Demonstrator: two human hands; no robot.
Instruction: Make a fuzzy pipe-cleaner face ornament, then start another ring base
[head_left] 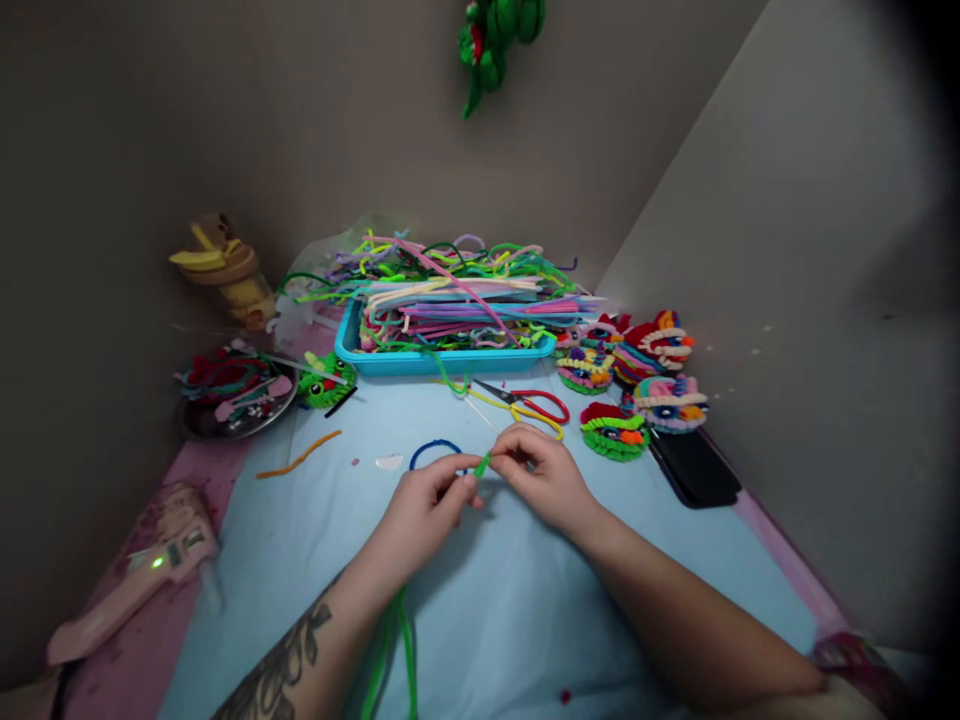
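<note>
Between my two hands is a green pipe cleaner (482,466), bunched or folded at its short visible end. My left hand (431,505) pinches it between thumb and forefinger. From the other side, the fingertips of my right hand (541,475) close on its upper tip. Long green pipe cleaner strands (405,650) hang below my left wrist; whether they join the held piece is hidden. Just behind my left hand lies a blue pipe cleaner loop (437,447). Scissors (529,402) with red and yellow handles rest beyond my right hand, blades apart.
A blue tray (450,362) heaped with pipe cleaners stands at the back. Several colourful pipe-cleaner figures (613,432) and a black phone (697,470) are at right. At left are a metal bowl (240,425), a green figure (326,380), an orange pipe cleaner (298,456) and a lit glue gun (135,590).
</note>
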